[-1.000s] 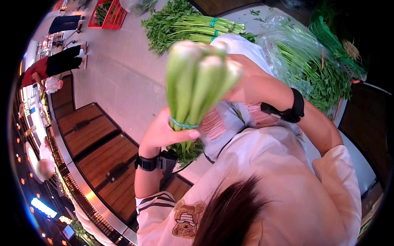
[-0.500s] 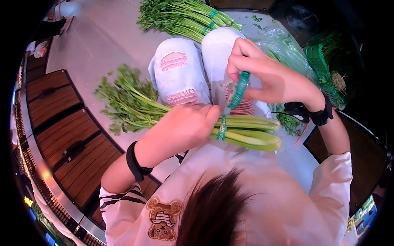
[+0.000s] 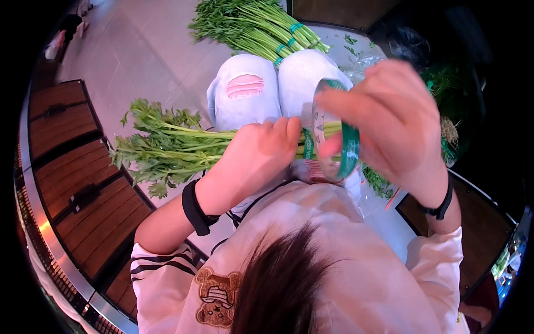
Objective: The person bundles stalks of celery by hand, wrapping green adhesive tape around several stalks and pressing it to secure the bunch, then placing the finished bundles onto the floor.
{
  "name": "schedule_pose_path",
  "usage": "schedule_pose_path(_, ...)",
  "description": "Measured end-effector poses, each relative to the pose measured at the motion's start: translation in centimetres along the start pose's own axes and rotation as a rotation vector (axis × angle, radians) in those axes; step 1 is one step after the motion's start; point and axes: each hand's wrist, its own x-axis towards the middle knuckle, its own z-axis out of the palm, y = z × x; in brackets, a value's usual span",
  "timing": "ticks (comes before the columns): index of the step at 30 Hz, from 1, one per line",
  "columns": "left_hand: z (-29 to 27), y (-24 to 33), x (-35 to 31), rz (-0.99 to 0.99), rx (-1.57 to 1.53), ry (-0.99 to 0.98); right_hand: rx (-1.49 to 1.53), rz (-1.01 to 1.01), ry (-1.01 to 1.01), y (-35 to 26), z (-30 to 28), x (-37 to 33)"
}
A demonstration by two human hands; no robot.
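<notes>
Across my lap lies a bunch of celery (image 3: 172, 146), its leaves toward the left and its pale stalks toward the right. My left hand (image 3: 260, 146) is closed around the stalks near their middle. Just right of that hand a printed green tape band (image 3: 307, 143) runs around the stalks. In my right hand (image 3: 392, 119), blurred by motion, is a roll of green tape (image 3: 350, 151), gripped between thumb and fingers. The roll stands in front of the stalk ends and partly hides them. Whether the tape on the bunch still joins the roll, I cannot tell.
Beyond my knees (image 3: 245, 89), several green-banded celery bunches (image 3: 250, 28) are piled on the floor. A clear plastic bag (image 3: 364, 62) lies beyond my right hand, with loose leaves (image 3: 378, 182) below it. Roots (image 3: 448, 131) show at the right. Brown wooden panels (image 3: 67, 158) stand at the left.
The tape roll has turned from nearly edge-on to showing its open ring, and has moved slightly right and down with my right hand. My left hand keeps its hold on the celery.
</notes>
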Motion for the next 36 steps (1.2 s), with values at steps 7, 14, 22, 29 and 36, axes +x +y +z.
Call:
schedule_pose_path(7, -1.4, 0.1, 0.9, -0.213, -0.019, -0.020, 0.509, 0.239, 0.011, -5.1, -0.1, -3.0)
schedule_pose_path(14, -2.3, -1.1, 1.9, -0.377, -0.042, -0.024, 1.106, 0.425, -0.222, -7.2, 0.5, -5.5)
schedule_pose_path(22, -2.9, -1.7, 2.2, -0.332, 0.086, 0.111, 1.518, 1.155, -0.061, -6.8, 3.2, -6.2)
schedule_pose_path(29, -2.9, -2.9, 2.6, -0.284, 0.121, 0.237, 1.957, 1.192, -0.179, -3.1, 6.1, -5.3)
schedule_pose_path(36, -3.5, -3.4, 3.0, -0.315, 0.106, 0.216, 1.732, 1.067, -0.048, -3.7, 7.3, -4.6)
